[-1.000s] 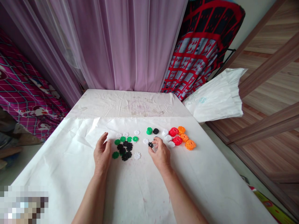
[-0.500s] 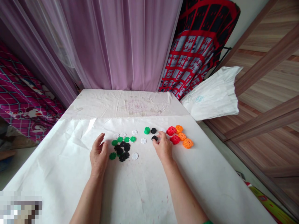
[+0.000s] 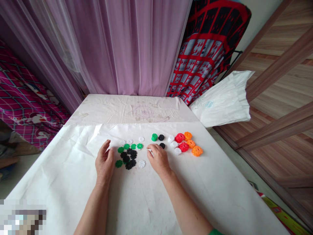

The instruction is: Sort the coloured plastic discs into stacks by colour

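Discs look best pinched by the rim! Our right hand curls near them, its grip impossible to tell; our left hand has fingers apart.

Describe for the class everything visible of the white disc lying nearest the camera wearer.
The white disc is thin-looking and round, with a notched, flower-like rim; it looks like plastic. It lies flat on the white table cover, apart from the black pieces, between the left hand and right hand; neither touches it.
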